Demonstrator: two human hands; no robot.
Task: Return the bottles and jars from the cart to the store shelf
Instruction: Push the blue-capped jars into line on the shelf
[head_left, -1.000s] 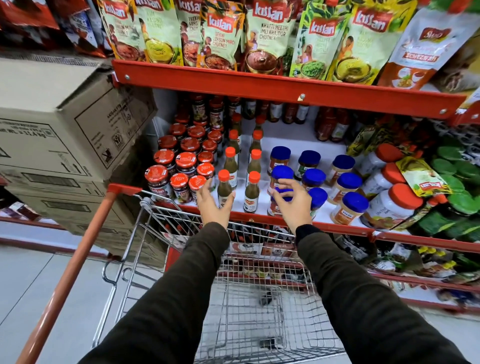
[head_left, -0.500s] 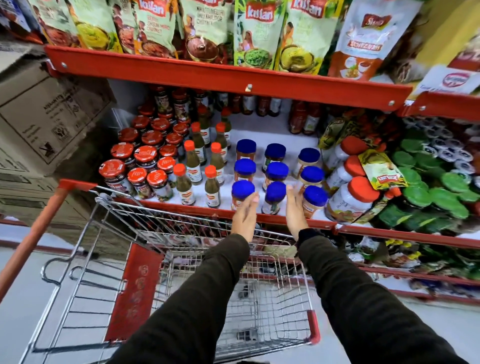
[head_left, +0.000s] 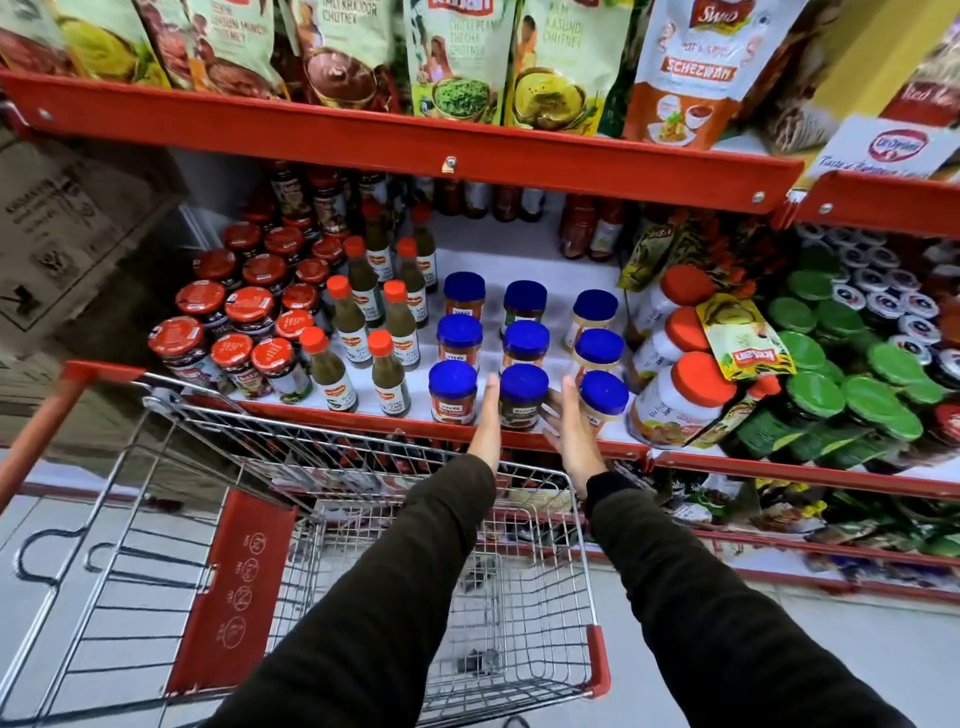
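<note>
Both my hands are up at the front edge of the shelf (head_left: 363, 415), flanking one blue-lidded jar (head_left: 523, 397) in the front row. My left hand (head_left: 487, 426) is flat and open with fingers straight, pressed along the jar's left side. My right hand (head_left: 571, 431) is open too, fingers spread and cupped against the jar's right side, so it's sandwiched between my palms rather than properly gripped. The jar is standing upright on the shelf, right at the front edge, middle column of the blue-lid block.

There's another blue-lidded jar (head_left: 452, 392) just to its left and a pale one with a blue lid (head_left: 602, 400) just to its right, close to my right fingers. Further left along the edge are the green chilli sauce bottles (head_left: 387, 374) with orange caps, then the red-lidded jars (head_left: 228, 358). The wire cart (head_left: 332, 519) is parked under my arms, up against the shelf, and its basket looks bare from here.
</note>
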